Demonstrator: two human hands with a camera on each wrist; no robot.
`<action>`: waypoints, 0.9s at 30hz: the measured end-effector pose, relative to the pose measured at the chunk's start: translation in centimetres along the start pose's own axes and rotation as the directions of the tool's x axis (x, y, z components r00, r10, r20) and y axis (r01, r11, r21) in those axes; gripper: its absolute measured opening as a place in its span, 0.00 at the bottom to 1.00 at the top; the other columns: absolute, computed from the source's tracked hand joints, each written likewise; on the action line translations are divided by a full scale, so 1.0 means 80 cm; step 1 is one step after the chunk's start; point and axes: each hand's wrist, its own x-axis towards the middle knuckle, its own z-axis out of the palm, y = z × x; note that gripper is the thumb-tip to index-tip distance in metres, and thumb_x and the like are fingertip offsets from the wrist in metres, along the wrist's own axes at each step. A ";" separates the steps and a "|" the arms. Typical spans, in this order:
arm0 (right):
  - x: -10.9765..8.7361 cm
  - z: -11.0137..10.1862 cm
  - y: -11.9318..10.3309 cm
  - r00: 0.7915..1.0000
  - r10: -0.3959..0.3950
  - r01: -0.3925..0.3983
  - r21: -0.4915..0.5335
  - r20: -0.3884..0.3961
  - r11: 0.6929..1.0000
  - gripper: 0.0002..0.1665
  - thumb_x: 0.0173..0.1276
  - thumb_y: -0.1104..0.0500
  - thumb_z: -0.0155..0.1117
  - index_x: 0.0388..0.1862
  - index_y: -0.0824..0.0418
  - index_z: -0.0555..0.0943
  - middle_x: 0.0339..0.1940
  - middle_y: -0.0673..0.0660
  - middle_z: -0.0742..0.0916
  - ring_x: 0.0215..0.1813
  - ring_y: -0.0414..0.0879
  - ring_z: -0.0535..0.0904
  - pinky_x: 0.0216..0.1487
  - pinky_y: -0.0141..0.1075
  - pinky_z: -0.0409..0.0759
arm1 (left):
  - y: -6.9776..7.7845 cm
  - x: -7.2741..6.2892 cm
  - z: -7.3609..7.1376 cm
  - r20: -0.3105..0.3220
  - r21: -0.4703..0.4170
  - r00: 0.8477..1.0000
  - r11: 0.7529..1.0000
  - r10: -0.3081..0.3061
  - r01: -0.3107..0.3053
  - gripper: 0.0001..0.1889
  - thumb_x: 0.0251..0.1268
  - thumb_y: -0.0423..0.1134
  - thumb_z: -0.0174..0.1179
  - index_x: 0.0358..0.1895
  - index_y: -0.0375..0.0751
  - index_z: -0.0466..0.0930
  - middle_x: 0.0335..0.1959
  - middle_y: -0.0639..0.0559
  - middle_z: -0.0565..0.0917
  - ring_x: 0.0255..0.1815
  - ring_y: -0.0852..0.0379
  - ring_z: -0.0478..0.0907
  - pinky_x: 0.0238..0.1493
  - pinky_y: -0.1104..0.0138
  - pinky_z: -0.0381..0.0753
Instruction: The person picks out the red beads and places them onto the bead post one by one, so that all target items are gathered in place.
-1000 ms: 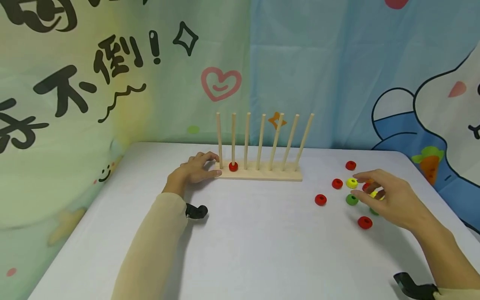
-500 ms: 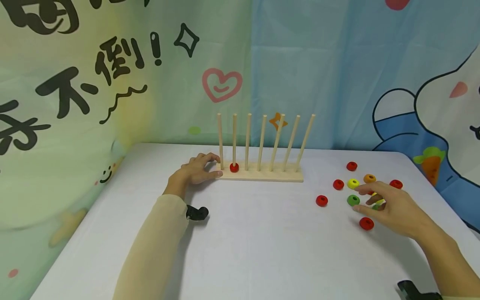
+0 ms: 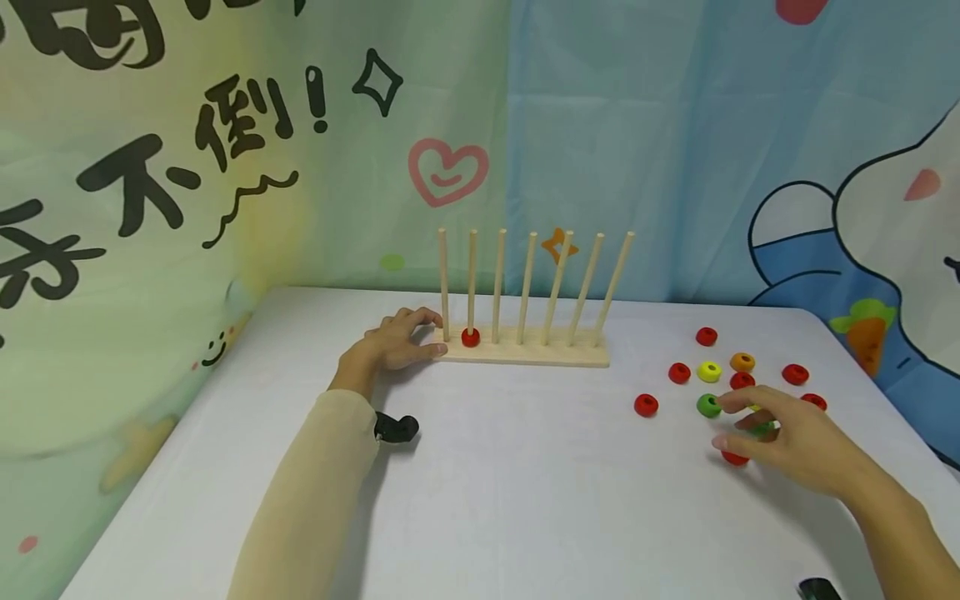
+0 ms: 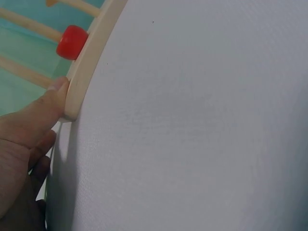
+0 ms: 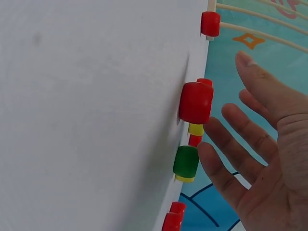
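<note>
A pale wooden peg rack [image 3: 525, 357] with several upright pegs stands at the back middle in the head view. One red bead [image 3: 470, 337] sits low on its second peg from the left. My left hand [image 3: 401, 340] holds the rack's left end, its thumb [image 4: 45, 106] laid on the base in the left wrist view. Over the loose beads on the right is my right hand [image 3: 795, 437], fingers spread and nothing between them. A red bead [image 5: 195, 102] lies nearest its thumb and fingers, partly covered in the head view. Beside the fingertips is a green bead [image 3: 708, 406].
Around the right hand lie more red beads [image 3: 647, 406], a yellow bead [image 3: 709, 372] and an orange bead [image 3: 742, 362]. Another green bead [image 5: 186, 162] is partly behind the fingers. All rest on a white table [image 3: 525, 500]; a printed cloth [image 3: 600, 125] hangs behind it.
My right hand has moved toward the table's front, from the yellow and orange beads to above the near red bead. The left hand keeps its hold on the rack.
</note>
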 end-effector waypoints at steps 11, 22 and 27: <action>-0.003 0.007 0.006 1.000 -0.010 0.010 0.014 0.025 1.000 0.38 0.55 0.38 0.75 0.60 0.54 0.78 0.50 0.56 0.84 0.43 0.48 0.81 0.34 0.31 0.79 | -0.003 0.002 0.004 0.001 0.003 1.000 1.000 0.002 -0.002 0.26 0.64 0.65 0.58 0.63 0.67 0.65 0.72 0.50 0.61 0.70 0.41 0.58 0.63 0.37 0.56; 0.000 0.013 0.004 0.998 -0.002 0.001 0.017 0.068 1.000 0.37 0.52 0.41 0.78 0.57 0.55 0.79 0.51 0.57 0.84 0.45 0.50 0.82 0.40 0.43 0.84 | -0.002 -0.001 0.000 -0.002 -0.012 1.000 1.000 0.000 0.000 0.25 0.64 0.64 0.59 0.62 0.67 0.66 0.71 0.50 0.62 0.70 0.41 0.58 0.63 0.37 0.55; 0.000 0.013 0.006 0.997 -0.004 0.003 0.017 0.073 1.000 0.36 0.51 0.43 0.79 0.57 0.55 0.80 0.50 0.57 0.84 0.46 0.51 0.82 0.40 0.42 0.84 | -0.001 -0.001 0.000 0.000 -0.015 1.000 1.000 -0.001 0.001 0.26 0.64 0.64 0.59 0.62 0.67 0.66 0.71 0.49 0.61 0.70 0.40 0.58 0.63 0.37 0.55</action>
